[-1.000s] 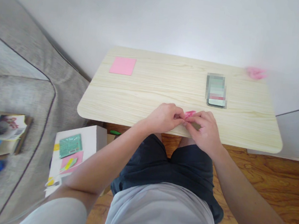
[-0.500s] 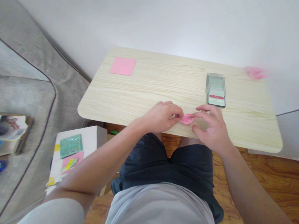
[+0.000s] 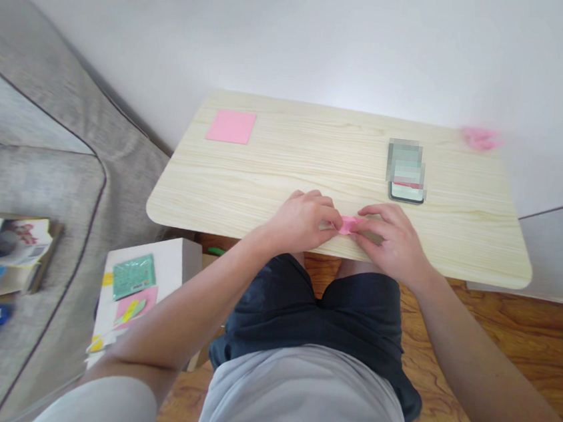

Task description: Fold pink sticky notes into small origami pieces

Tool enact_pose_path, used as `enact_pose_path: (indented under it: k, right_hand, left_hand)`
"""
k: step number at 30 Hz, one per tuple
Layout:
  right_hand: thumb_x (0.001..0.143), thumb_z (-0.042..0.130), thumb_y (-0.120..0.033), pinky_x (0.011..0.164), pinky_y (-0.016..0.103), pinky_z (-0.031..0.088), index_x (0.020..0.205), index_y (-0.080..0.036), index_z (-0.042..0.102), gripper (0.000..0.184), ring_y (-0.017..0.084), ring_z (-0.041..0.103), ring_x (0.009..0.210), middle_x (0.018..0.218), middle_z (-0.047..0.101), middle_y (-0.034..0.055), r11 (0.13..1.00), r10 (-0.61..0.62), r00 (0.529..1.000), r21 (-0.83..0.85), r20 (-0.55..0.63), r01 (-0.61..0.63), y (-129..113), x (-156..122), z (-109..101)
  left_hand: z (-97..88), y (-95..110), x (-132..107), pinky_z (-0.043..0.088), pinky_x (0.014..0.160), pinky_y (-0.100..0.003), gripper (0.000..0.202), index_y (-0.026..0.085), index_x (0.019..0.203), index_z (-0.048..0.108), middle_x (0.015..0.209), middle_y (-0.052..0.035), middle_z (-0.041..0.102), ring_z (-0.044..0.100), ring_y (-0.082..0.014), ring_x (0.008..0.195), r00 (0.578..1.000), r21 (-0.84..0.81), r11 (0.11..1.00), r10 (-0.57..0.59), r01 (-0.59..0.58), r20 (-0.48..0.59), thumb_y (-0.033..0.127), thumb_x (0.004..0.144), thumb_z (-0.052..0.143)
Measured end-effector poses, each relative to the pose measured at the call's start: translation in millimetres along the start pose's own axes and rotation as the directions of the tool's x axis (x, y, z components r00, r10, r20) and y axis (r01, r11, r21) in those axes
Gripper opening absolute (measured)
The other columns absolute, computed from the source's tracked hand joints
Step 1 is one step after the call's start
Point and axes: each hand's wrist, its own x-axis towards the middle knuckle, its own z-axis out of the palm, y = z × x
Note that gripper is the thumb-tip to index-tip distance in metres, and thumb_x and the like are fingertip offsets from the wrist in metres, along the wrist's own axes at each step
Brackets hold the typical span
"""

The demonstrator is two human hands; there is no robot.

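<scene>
A small folded piece of pink paper (image 3: 347,225) is between my hands, close to the front edge of the wooden-topped table (image 3: 286,164). My left hand (image 3: 306,220) pinches its left end between thumb and fingers. From the other side my right hand (image 3: 393,239) grips the right end, thumb below and index finger above. My fingers hide both ends, so its exact folds cannot be made out. Beyond my right hand lies a phone (image 3: 407,192) with its screen lit and partly blurred.
A flat square of pink paper (image 3: 230,126) lies at the table's back left. Crumpled-looking pink pieces (image 3: 481,138) sit at the back right corner. Left and below, a white box (image 3: 169,253) bears a green packet (image 3: 134,276). A grey sofa (image 3: 73,229) stands further left.
My right hand has moved slightly left, and its fingers have closed on the pink paper. My left hand keeps its pinch in nearly the same place.
</scene>
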Motion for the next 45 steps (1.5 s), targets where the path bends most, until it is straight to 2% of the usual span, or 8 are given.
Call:
enact_pose_path:
  k: [6, 16, 25, 31, 38, 45]
  right_hand:
    - [0.096, 0.069, -0.032, 0.100, 0.048, 0.050, 0.104, -0.033, 0.081, 0.014, 0.026, 0.064, 0.109, 0.114, 0.072, 0.0053, 0.998, 0.017, 1.000, 0.053, 0.000, -0.017, 1, 2, 0]
    - [0.093, 0.073, -0.032, 0.094, 0.048, 0.052, 0.092, -0.027, 0.079, 0.008, 0.026, 0.065, 0.102, 0.106, 0.074, 0.0061, 0.999, 0.006, 0.999, 0.044, -0.045, -0.004, 4, 3, 6]
    - [0.090, 0.075, -0.028, 0.094, 0.049, 0.051, 0.090, -0.026, 0.077, 0.003, 0.028, 0.065, 0.103, 0.106, 0.075, 0.0056, 0.999, 0.034, 0.999, 0.024, -0.019, -0.034, 8, 4, 6]
    - [0.091, 0.075, -0.028, 0.091, 0.046, 0.052, 0.098, -0.025, 0.075, 0.007, 0.027, 0.067, 0.097, 0.101, 0.077, 0.0053, 0.996, 0.039, 0.998, 0.077, -0.051, -0.035, 7, 2, 1]
    - [0.092, 0.075, -0.033, 0.083, 0.042, 0.054, 0.093, -0.026, 0.074, 0.007, 0.025, 0.067, 0.090, 0.092, 0.075, 0.0052, 0.982, 0.116, 0.989, 0.163, -0.094, -0.100, 1, -1, 2]
    - [0.091, 0.075, -0.032, 0.082, 0.040, 0.053, 0.089, -0.026, 0.075, 0.007, 0.023, 0.069, 0.089, 0.092, 0.075, 0.0036, 0.953, 0.225, 0.971, 0.227, -0.079, -0.202, 0, -1, 0]
  left_hand:
    - [6.4, -3, 1, 0.045, 0.086, -0.036, 0.018, 0.026, 0.100, 0.079, 0.100, -0.0048, 0.074, 0.063, -0.0237, 0.101, 1.000, -0.007, 1.000, 0.006, -0.006, -0.019, 0.028, 0.096, 0.062]
    - [9.1, -6, 3, 0.047, 0.089, -0.038, 0.017, 0.024, 0.100, 0.077, 0.104, -0.0047, 0.074, 0.062, -0.0241, 0.102, 0.999, -0.036, 0.999, 0.011, -0.012, -0.030, 0.026, 0.095, 0.061]
    - [10.5, -7, 3, 0.048, 0.091, -0.038, 0.018, 0.024, 0.101, 0.076, 0.105, -0.0039, 0.074, 0.061, -0.0239, 0.104, 1.000, -0.041, 0.999, 0.021, -0.022, -0.023, 0.025, 0.096, 0.059]
    - [11.2, -7, 3, 0.048, 0.090, -0.038, 0.014, 0.021, 0.097, 0.072, 0.100, -0.0055, 0.073, 0.062, -0.0237, 0.101, 0.999, -0.079, 0.997, -0.011, 0.006, -0.053, 0.021, 0.093, 0.059]
    - [14.3, -9, 2, 0.049, 0.086, -0.037, 0.011, 0.019, 0.095, 0.070, 0.093, -0.0048, 0.073, 0.063, -0.0229, 0.096, 0.994, -0.167, 0.986, -0.030, 0.012, -0.108, 0.026, 0.094, 0.061]
    - [17.0, -8, 3, 0.051, 0.085, -0.036, 0.009, 0.018, 0.092, 0.069, 0.092, -0.0054, 0.071, 0.064, -0.0210, 0.092, 0.989, -0.290, 0.957, -0.052, 0.010, -0.137, 0.023, 0.093, 0.061]
